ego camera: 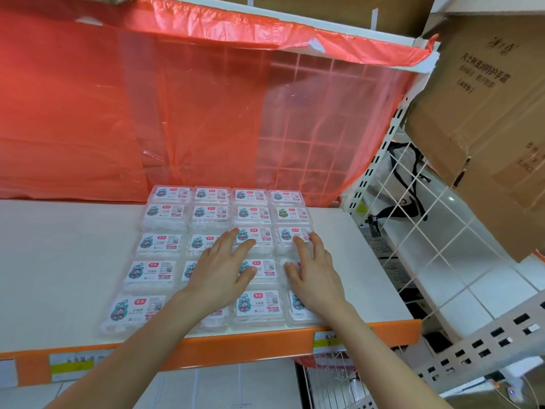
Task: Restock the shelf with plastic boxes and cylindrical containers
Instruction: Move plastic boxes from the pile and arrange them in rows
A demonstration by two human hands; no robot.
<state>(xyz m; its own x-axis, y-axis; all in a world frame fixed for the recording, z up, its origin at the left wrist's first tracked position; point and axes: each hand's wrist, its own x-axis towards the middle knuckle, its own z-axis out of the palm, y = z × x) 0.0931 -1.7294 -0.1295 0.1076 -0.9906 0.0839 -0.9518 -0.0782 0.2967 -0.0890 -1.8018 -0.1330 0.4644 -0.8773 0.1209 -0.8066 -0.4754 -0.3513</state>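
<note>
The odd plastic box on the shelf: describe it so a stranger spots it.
On the white shelf with the orange front edge, clear plastic boxes lie in a grid. Take the rightmost column, second row from the back. That box has a green label figure; its neighbours' are teal.

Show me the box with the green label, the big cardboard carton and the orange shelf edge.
green-label box (290,213): head view, on its label.
cardboard carton (483,113): head view, on its printed side face.
orange shelf edge (250,349): head view, on the strip's middle stretch.
</note>
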